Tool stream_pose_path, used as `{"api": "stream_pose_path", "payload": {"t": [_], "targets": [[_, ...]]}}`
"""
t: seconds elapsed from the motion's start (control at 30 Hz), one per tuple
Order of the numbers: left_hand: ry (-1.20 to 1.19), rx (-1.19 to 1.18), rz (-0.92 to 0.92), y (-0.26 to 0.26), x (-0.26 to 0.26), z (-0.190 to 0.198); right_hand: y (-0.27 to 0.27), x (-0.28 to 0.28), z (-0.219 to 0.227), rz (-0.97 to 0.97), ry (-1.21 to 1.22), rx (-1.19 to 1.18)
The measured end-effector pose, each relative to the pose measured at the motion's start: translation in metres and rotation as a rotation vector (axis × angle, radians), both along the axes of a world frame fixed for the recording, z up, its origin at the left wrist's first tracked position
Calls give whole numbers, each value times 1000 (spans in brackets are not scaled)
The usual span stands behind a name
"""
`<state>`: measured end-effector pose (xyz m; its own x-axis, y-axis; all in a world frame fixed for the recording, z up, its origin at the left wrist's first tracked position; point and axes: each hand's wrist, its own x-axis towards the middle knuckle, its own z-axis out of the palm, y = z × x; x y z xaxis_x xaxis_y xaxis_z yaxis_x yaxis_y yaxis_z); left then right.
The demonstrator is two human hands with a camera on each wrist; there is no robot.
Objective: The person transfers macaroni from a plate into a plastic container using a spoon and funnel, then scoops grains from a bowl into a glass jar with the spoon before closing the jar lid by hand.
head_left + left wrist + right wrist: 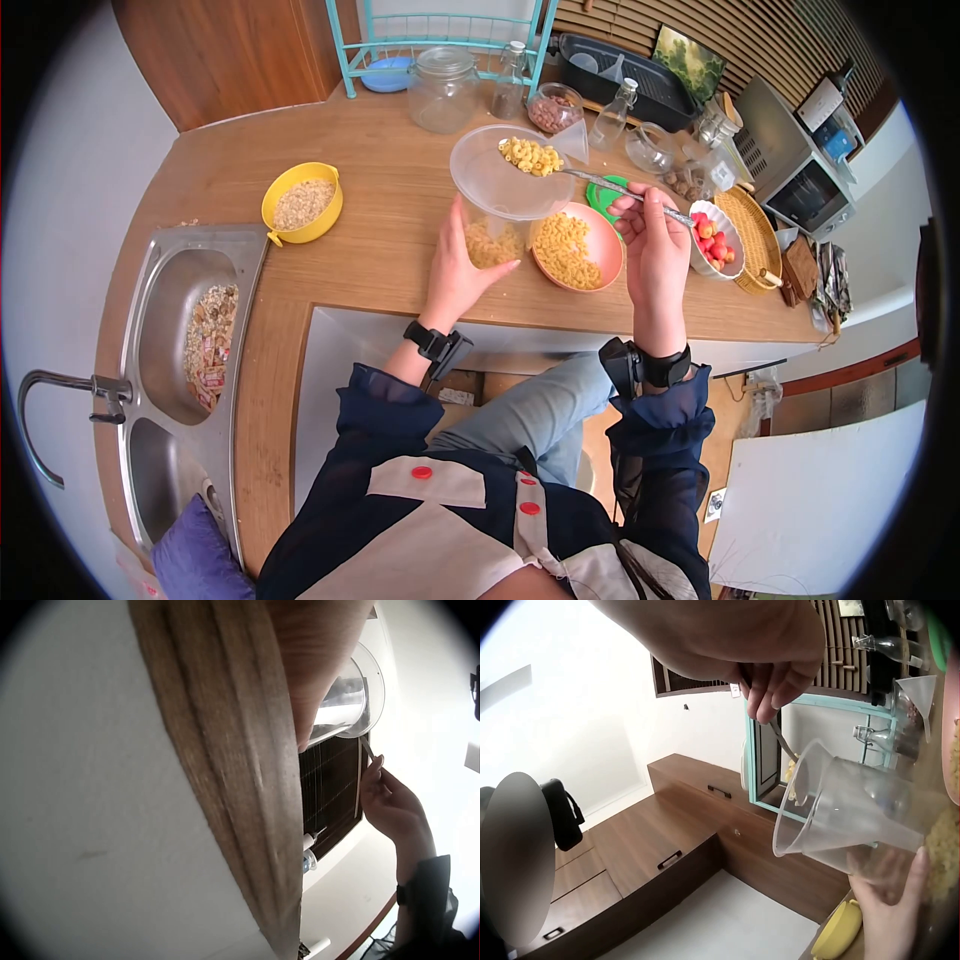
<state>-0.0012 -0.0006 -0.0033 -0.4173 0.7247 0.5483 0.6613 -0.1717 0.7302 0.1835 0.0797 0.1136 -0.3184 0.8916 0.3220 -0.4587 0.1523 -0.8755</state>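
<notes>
My left hand [462, 265] grips a clear jar [495, 246] with macaroni inside, standing near the counter's front. A wide translucent funnel [470, 168] sits over the jar's mouth; in the right wrist view its cone [840, 806] reaches down into the jar. With my right hand [655, 240] I pinch the patterned metal handle of a spoon [625, 190]. Its bowl, heaped with macaroni [530, 156], overlaps the funnel's opening. Beside the jar, a pink bowl [614, 250] holds more macaroni. The left wrist view shows my right hand [390, 799] raised beyond the funnel.
A yellow bowl [333, 205] of oats stands left, near the metal sink [250, 260]. A white bowl [737, 250] of red fruit and a wicker basket [762, 235] are right. Behind stand a glass jar [440, 95], bottles, a small funnel [573, 143] and a turquoise rack [345, 60].
</notes>
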Motion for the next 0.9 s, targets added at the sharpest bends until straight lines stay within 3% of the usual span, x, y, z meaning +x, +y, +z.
{"api": "stream_pose_path", "payload": {"t": [0.9], "targets": [[-14, -9, -13, 0, -1, 0, -14, -5, 0, -57, -41, 100]]}}
